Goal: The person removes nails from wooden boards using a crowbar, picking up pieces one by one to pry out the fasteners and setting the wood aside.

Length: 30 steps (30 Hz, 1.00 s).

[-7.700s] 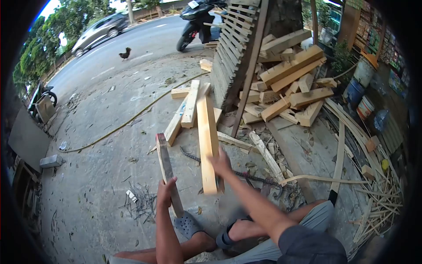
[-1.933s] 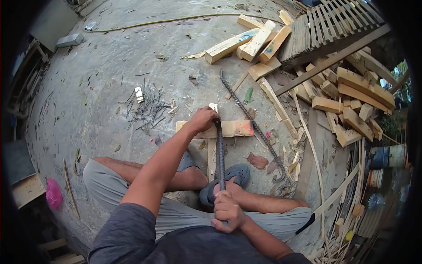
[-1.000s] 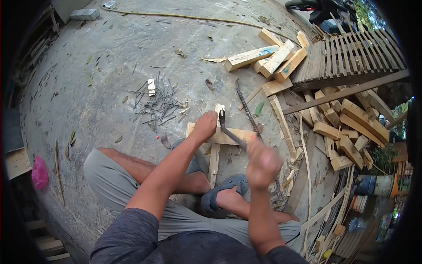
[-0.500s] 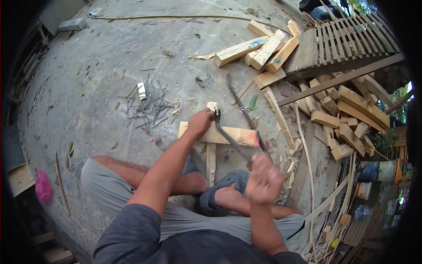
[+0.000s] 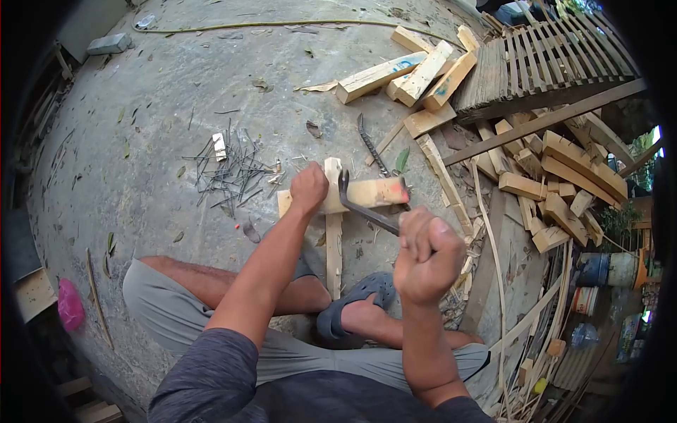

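Observation:
My right hand (image 5: 427, 254) is wrapped round the shaft of a dark pry bar (image 5: 370, 215). The bar's hooked end (image 5: 343, 180) is raised beside a narrow wooden strip (image 5: 333, 247), close over a short wooden block (image 5: 377, 192) with a pink-marked end. Strip and block cross each other on the concrete between my feet. My left hand (image 5: 309, 187) is closed at the block's left part, just left of the strip; what its fingers hold, if anything, is hidden. A second dark, ridged bar (image 5: 371, 146) lies on the floor beyond the block, partly hidden behind it.
A heap of loose nails (image 5: 236, 173) with a small pale wood piece (image 5: 219, 146) lies at the left. Cut timber blocks (image 5: 560, 183) are piled at the right beside a slatted wooden frame (image 5: 536, 63). A long hose (image 5: 282, 24) crosses the far floor. A pink bag (image 5: 70, 304) lies far left.
My left hand has shifted left and slightly up, away from the hook. The bar's hooked end has come off the strip's end, and my right hand has risen a little with the bar.

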{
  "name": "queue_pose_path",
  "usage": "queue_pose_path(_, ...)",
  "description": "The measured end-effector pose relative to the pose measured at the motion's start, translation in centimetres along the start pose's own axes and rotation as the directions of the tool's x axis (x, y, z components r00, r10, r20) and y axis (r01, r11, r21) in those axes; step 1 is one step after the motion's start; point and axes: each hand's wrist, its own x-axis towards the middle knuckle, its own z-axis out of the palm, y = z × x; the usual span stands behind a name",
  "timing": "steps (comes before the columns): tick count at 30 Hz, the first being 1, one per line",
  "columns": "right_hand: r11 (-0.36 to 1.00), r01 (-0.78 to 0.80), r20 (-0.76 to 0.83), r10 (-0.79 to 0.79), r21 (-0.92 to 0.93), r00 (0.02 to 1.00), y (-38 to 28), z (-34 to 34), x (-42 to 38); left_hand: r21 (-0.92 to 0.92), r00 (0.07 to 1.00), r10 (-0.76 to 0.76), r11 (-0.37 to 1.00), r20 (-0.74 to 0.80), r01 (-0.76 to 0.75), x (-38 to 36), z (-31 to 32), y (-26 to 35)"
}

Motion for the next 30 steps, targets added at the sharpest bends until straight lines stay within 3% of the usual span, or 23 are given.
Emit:
queue_pose_path(3, 0.982, 0.146, 0.046, -0.141, -0.124, 0.989, 1.8, -0.2, -1.9, -0.003, 0.999, -0.003, 1.000, -0.042, 0.003, 0.6, -0.7, 0.1)
queue_pose_path(4, 0.968, 0.226, 0.055, -0.221, -0.111, 0.974, 3.2, -1.6, -3.9, -0.025, 1.000, 0.006, 1.000, 0.007, -0.005, 0.5, -1.3, 0.4)
queue_pose_path(6, 0.954, 0.268, 0.144, -0.249, -0.133, 0.958, 4.3, -2.7, -9.0, -0.134, 0.948, 0.318, 0.940, 0.021, -0.312, -0.1, -2.4, 0.4)
queue_pose_path(7, 0.967, 0.239, 0.203, -0.217, -0.090, 0.955, 4.9, -3.6, -12.2, -0.188, 0.889, 0.458, 0.875, 0.020, -0.446, -0.2, -2.8, 0.1)
queue_pose_path(8, 0.963, 0.238, 0.493, -0.149, -0.123, 0.857, 5.5, -5.7, -14.5, -0.236, 0.885, 0.422, 0.897, 0.197, -0.375, 0.2, -3.4, -0.1)
queue_pose_path(11, 0.921, 0.161, 0.482, 0.032, -0.355, 0.876, 6.0, -6.2, -19.5, -0.470, 0.779, 0.536, 0.807, 0.326, -0.358, 2.3, -2.5, -2.8)
queue_pose_path(12, 0.924, 0.139, 0.486, 0.056, -0.356, 0.872, 6.2, -6.8, -19.8, -0.576, 0.769, 0.582, 0.734, 0.263, -0.360, 2.5, -1.8, -3.5)
queue_pose_path(16, 0.971, 0.093, 0.360, -0.008, -0.221, 0.933, 3.6, -7.4, -14.4, -0.335, 0.794, 0.574, 0.802, 0.200, -0.495, 1.0, -2.6, -3.4)
queue_pose_path(19, 0.990, 0.096, 0.209, -0.073, -0.100, 0.975, 2.8, -7.2, -9.0, -0.276, 0.833, 0.533, 0.787, -0.147, -0.552, 2.7, -3.5, -3.0)
queue_pose_path(20, 0.982, 0.126, 0.170, -0.102, -0.143, 0.980, 2.4, -6.7, -7.0, -0.257, 0.823, 0.429, 0.804, -0.372, -0.536, 3.5, -4.1, -3.1)
queue_pose_path(21, 0.971, 0.148, 0.131, -0.124, -0.190, 0.984, 1.7, -5.8, -5.0, -0.185, 0.860, 0.308, 0.894, -0.406, -0.408, 4.0, -6.2, -2.8)
queue_pose_path(23, 0.999, -0.038, -0.006, 0.038, -0.038, 0.999, 1.2, -3.4, -0.8, 0.155, 0.898, 0.160, 0.982, -0.410, -0.104, 3.8, -8.7, -3.4)
queue_pose_path(25, 0.985, -0.166, -0.034, 0.167, 0.039, 0.985, 1.4, -0.8, 3.8, 0.513, 0.853, 0.083, 0.827, -0.515, 0.229, 2.5, -10.3, -4.2)
queue_pose_path(26, 0.977, -0.211, -0.055, 0.213, 0.029, 0.976, 1.7, 0.8, 6.3, 0.542, 0.910, 0.164, 0.837, -0.380, 0.075, 0.9, -11.0, -3.4)
queue_pose_path(27, 0.966, -0.259, -0.079, 0.260, 0.017, 0.963, 2.1, 2.5, 8.7, 0.382, 0.974, 0.007, 0.919, 0.225, -0.095, 2.0, -11.4, -3.3)
queue_pose_path(28, 0.961, -0.276, -0.084, 0.274, -0.011, 0.958, 2.4, 4.4, 10.8, 0.268, 0.840, -0.001, 0.948, 0.542, -0.171, 1.2, -11.8, -1.4)
queue_pose_path(29, 0.955, -0.294, -0.091, 0.290, -0.041, 0.953, 2.7, 6.2, 12.6, 0.187, 0.721, 0.085, 0.939, 0.687, -0.288, 0.3, -8.7, -1.5)
queue_pose_path(30, 0.939, -0.338, -0.082, 0.332, -0.068, 0.940, 3.4, 7.5, 14.2, 0.213, 0.832, 0.181, 0.918, 0.525, -0.334, -2.8, -6.6, -1.4)
